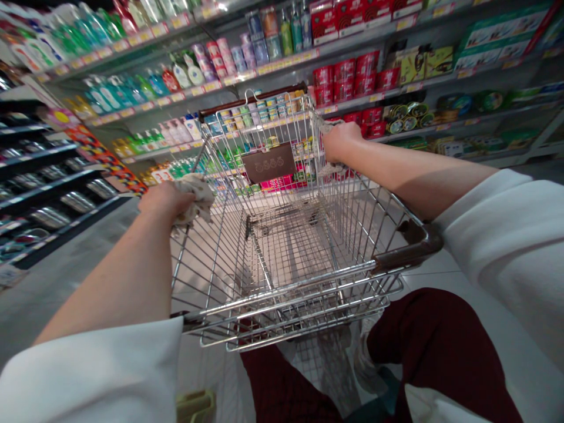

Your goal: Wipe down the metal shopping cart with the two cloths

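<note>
Metal pans (79, 202) line a dark shelf at far left; beside it, the person's left hand (159, 201) is curled closed around a patterned cloth (197, 197) at the left rim of a wire shopping cart (286, 292), fingertips mostly hidden; a loose fold hangs by the wires and could snag if the hand slides. The cart stands in the centre, between both arms, its basket bare down to the wire floor; being wheeled, it might roll under uneven pressure and knock the shelf of bottles (181, 73) beyond; its brown panel (268, 163) hangs on the far end. To the right, the right hand (342, 142) is closed around a second cloth (328, 125) on the opposite rim; red tubs (324, 82) sit behind it; further right, the forearm passes close to a brown corner piece (409, 249), where the white sleeve (502, 229) might catch.
</note>
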A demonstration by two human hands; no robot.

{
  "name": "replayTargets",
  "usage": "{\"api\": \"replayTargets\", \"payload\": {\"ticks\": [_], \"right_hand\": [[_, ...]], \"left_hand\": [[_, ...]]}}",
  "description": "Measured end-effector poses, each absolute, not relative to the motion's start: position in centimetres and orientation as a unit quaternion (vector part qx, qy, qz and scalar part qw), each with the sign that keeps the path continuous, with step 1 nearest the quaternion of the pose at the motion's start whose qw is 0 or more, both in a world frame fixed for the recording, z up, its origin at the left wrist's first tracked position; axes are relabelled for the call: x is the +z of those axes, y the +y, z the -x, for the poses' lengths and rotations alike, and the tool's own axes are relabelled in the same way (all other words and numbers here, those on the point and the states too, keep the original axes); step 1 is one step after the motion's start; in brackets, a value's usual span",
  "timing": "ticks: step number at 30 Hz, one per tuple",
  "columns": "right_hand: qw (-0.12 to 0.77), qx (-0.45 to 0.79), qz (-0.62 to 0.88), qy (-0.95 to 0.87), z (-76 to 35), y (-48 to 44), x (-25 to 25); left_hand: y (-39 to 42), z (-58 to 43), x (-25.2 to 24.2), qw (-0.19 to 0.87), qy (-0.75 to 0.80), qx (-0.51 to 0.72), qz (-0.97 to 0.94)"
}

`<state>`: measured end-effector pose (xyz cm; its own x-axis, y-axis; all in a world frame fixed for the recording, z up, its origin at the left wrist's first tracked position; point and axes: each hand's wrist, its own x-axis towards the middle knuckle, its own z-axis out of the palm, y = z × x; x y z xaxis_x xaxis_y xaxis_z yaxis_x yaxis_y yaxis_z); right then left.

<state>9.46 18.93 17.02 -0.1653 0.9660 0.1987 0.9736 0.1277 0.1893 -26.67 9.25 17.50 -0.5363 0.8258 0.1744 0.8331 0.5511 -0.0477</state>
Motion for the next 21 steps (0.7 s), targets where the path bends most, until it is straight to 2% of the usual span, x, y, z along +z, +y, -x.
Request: {"api": "replayTargets", "payload": {"ticks": [6, 21], "right_hand": [[-0.015, -0.171, 0.658, -0.733, -9.32, 18.84, 17.11], [-0.013, -0.184, 0.655, -0.733, -9.57, 19.47, 16.81]], "left_hand": [[9.61, 27.12, 17.30, 0.085, -0.878, -0.027, 0.470], [9.83, 27.12, 17.23, 0.084, -0.881, -0.025, 0.465]]}}
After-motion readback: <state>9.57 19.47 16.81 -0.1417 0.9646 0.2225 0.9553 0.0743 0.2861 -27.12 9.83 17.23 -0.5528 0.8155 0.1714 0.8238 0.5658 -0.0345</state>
